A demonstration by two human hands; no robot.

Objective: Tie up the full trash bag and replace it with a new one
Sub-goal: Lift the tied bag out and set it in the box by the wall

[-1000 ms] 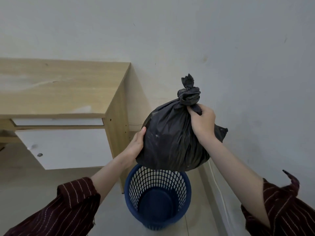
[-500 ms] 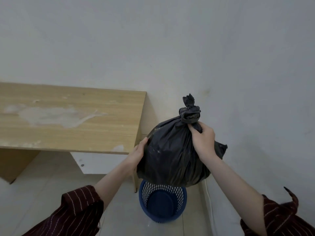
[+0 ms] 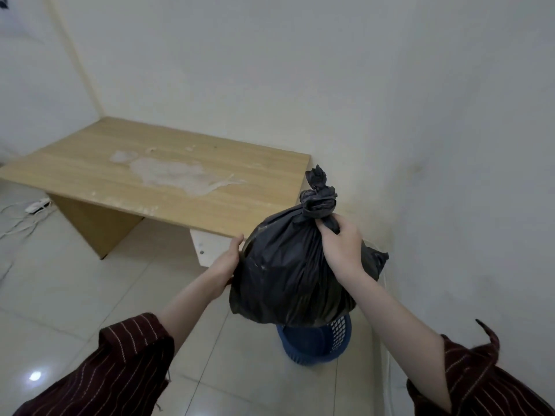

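The black trash bag hangs in the air directly above the blue basket, and its rounded bottom hides most of the basket's mouth. The bag is thin, matte plastic, creased into long folds that run up to a tight, lumpy knot with a crumpled tuft sticking out on top. A loose corner of film juts out on the side toward the wall.

The right hand grips the gathered neck just under the knot, with its fingers curled around the twisted plastic. The left hand lies flat against the bag's opposite side with the thumb up. Its fingers are hidden behind the bulge, as far as can be seen straight. Both forearms come out of dark maroon sleeves with thin pale stripes.

The basket is round moulded plastic with a lattice wall of small square holes, and it stands on glossy pale floor tiles. Left of the basket and beyond it is a light wood-grain laminate tabletop with a whitish, flaky patch on its surface. A white drawer front sits under its near edge. Far to the left of the basket, a white power strip with cables lies on the floor.
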